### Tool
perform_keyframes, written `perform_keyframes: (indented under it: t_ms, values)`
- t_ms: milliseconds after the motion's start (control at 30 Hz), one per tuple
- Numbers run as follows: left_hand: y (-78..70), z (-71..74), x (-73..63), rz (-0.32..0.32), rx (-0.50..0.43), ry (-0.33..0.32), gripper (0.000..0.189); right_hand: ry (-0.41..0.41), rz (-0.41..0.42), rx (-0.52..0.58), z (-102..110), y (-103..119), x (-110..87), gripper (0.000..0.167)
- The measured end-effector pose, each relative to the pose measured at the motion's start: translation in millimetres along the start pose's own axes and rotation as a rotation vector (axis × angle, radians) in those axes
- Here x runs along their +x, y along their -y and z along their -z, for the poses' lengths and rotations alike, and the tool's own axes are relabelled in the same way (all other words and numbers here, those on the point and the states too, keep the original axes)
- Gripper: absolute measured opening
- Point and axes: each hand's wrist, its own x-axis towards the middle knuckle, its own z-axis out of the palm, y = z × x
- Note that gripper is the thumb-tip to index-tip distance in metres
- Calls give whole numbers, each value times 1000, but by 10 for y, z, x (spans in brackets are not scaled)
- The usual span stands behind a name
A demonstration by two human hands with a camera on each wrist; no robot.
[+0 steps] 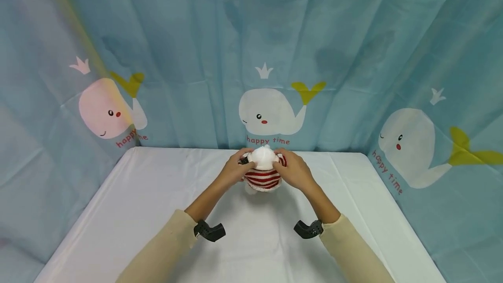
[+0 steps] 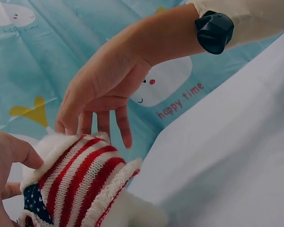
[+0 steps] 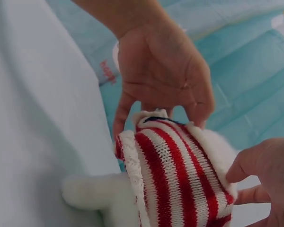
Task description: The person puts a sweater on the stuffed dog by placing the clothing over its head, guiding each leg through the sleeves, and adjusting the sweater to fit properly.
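Nearest the head camera: two beige sleeves [image 1: 157,248], soft cloth, on the near side of the plush toy, with black wrist devices [image 1: 210,232] at the cuffs, between sleeves and toy. Toy [image 1: 263,158] itself held over the white desk [image 1: 251,248], the desk's far edge just beyond it; cannot tell whether its underside touches the cloth. Left hand [image 1: 234,170] at the toy's left side, right hand [image 1: 294,169] at its right; on each the fingers are partly open, thumb on the near face, others round behind, toy pinched between. Step in hand, by my reading: handling or straightening the toy's knit garment [image 1: 263,181] with both hands at once. Next move would seem to call for an even, light pull on both sides, since loose knit may stretch or ride up. Materials: garment in ribbed red and white stripes with a thick, pale rolled hem; navy patch [image 2: 35,201] flecked white, beside the left hand; toy's body white, fuzzy, rounded, with a stubby limb [image 3: 87,193] poking out past the hem. Behind the toy, a creased blue curtain [image 1: 177,34], faintly glossy, printed with flat, rounded whales [image 1: 263,112]
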Motion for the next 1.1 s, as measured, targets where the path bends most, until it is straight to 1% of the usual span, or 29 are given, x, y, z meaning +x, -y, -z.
perform_keyframes:
  t_ms: [67,200,300,400,500,600,700,867,1000,1100]
  values:
    - [1,-19,-7,9,-48,6,50,-10,-15,0,-17,-20,2,38]
    - [31,-67,-1,-11,-122,8,50,-50,-40,27,-48,-42,-11,29]
    - [49,-96,0,-23,-130,-11,51,-67,-46,61,-64,-47,-24,20]
    - [68,-113,2,-24,-136,-42,51,-47,-58,71,-69,-44,-37,18]
    - [91,-122,2,-22,-152,-67,52,-9,-89,77,-75,-37,-45,21]
    - [107,-135,0,-14,-186,-84,52,-5,-117,121,-101,-49,-39,23]
    - [114,-160,-8,-10,-218,-104,50,-47,-129,173,-151,-74,-30,25]
    - [141,-229,2,-8,-229,-152,43,-139,-125,222,-240,-122,-36,31]
    - [171,-269,10,-12,-242,-184,42,-180,-110,266,-303,-145,-55,30]
    - [194,-284,9,3,-261,-199,45,-203,-133,306,-342,-150,-81,30]
